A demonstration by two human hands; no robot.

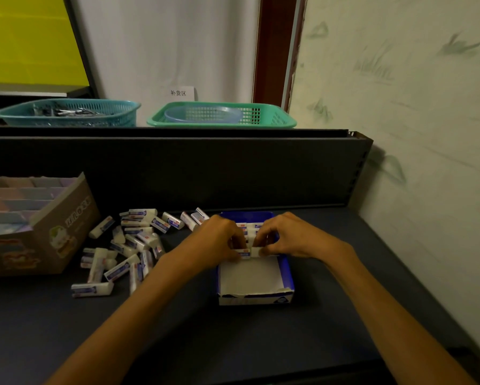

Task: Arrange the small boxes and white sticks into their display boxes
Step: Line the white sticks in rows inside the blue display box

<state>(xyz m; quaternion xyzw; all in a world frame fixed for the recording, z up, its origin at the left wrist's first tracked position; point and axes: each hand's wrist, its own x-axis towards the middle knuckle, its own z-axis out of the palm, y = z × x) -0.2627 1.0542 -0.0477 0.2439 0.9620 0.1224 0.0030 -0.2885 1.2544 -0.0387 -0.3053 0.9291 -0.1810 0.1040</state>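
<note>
A blue and white display box [284, 276] stands open on the dark shelf, its near half showing a bare white floor. Both hands reach into its far half. My left hand [219, 238] and my right hand [284, 236] pinch the two ends of one white stick [249, 252] with a blue label, held against a row of sticks [250, 230] packed at the back of the box. A loose heap of several white sticks [127, 245] lies on the shelf to the left. A brown display box [63, 232] with pastel small boxes stands at the far left.
On the upper ledge sit a teal basket [66, 113] with dark items and a green basket [222, 115] holding a blue bowl. A dark back panel [177, 170] rises behind the shelf. A pale wall [413, 134] bounds the right side.
</note>
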